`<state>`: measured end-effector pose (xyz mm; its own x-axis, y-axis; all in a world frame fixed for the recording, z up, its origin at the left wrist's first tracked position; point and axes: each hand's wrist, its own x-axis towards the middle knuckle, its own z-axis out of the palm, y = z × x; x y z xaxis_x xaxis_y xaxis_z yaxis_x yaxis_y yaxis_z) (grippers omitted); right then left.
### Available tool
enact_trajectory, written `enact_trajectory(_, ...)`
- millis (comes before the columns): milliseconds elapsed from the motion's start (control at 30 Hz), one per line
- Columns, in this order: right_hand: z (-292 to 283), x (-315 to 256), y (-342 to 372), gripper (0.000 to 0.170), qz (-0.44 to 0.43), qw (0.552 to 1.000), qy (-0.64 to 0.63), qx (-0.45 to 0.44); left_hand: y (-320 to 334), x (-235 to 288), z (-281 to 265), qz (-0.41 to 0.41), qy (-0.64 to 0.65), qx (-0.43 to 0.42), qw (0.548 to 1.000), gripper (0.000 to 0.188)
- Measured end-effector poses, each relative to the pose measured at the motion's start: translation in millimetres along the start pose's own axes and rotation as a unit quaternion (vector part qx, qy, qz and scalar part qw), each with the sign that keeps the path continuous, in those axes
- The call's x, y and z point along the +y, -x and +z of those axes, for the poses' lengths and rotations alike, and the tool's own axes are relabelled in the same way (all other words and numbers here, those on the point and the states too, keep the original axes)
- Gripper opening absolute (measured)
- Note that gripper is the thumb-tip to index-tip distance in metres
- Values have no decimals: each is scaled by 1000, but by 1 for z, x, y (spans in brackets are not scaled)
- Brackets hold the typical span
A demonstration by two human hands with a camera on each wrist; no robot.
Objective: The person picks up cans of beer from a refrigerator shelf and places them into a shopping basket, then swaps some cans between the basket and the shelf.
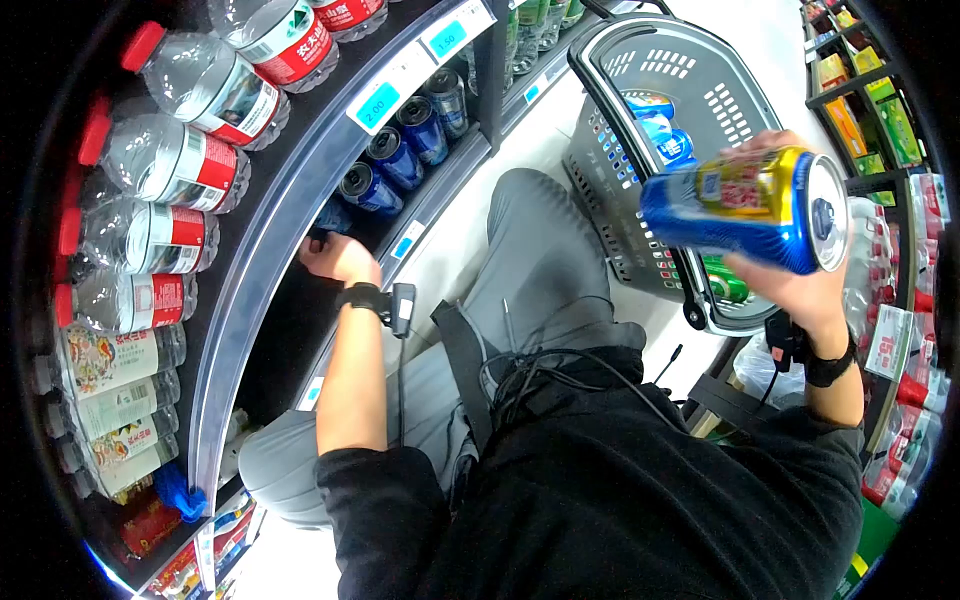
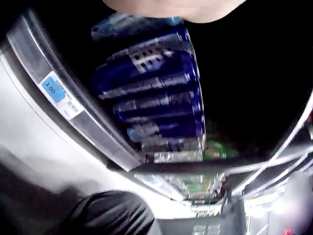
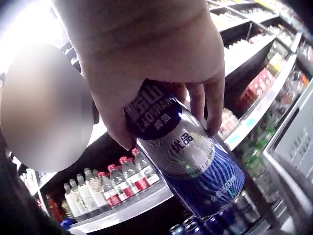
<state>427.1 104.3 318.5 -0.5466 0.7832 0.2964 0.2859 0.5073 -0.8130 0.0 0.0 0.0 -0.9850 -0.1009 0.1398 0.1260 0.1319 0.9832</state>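
The right hand [image 1: 803,291] grips a blue-and-yellow metal can [image 1: 752,203] near the grey perforated plastic basket [image 1: 735,95]; the left hand [image 1: 343,261] reaches beside upright dark-blue metal cans [image 1: 376,190], its grip hidden

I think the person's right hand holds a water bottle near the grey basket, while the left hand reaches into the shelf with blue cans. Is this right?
Not a bottle: the head view shows the right hand holding a blue and yellow can near the grey basket. The rest is correct.
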Motion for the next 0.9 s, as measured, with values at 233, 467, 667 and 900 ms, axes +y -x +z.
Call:
enact_trajectory(233, 52, -12, -13, 72, 9, 991, -20, -135, 98, 89, -26, 266, 9, -277, 923, 14)
enact_trajectory(467, 85, 3, -23, 68, 86, 975, -102, -180, 132, 215, -32, 237, 162, -727, 624, 76)
enact_trajectory(667, 94, -2, -31, 68, 119, 961, -126, -216, 164, 207, -33, 39, 231, -660, 714, 90)
enact_trajectory(900, 66, 9, -29, 31, -86, 986, 66, -123, 132, 144, -41, 242, 127, -444, 853, 72)
